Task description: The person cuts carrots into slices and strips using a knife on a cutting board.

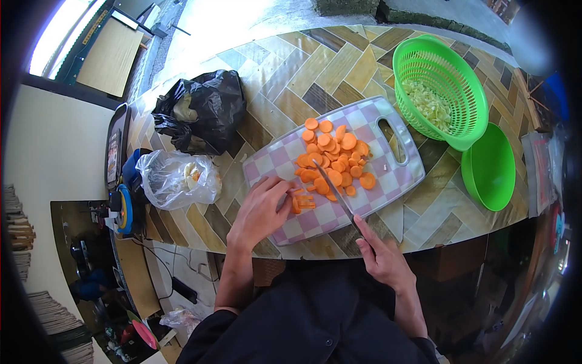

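A purple-and-white checkered cutting board [379, 191] lies tilted on the table in front of me. Sliced carrot rounds [339, 155] are heaped across its middle. Beside them, a few cut carrot strips [305, 201] lie at the fingertips of my left hand [260, 212], whose fingers are bent around carrot pieces at the board's left side. My right hand [388, 261] grips the handle of a kitchen knife [335, 189]. The blade points up and left across the carrot heap, its tip among the rounds.
A green colander [473, 91] holding pale shredded vegetable [428, 106] stands at the upper right, with a green bowl [490, 170] below it. On the left sit a black plastic bag [218, 109], a clear plastic bag [167, 185] and a dark tray [115, 148]. Cables hang below the left table edge.
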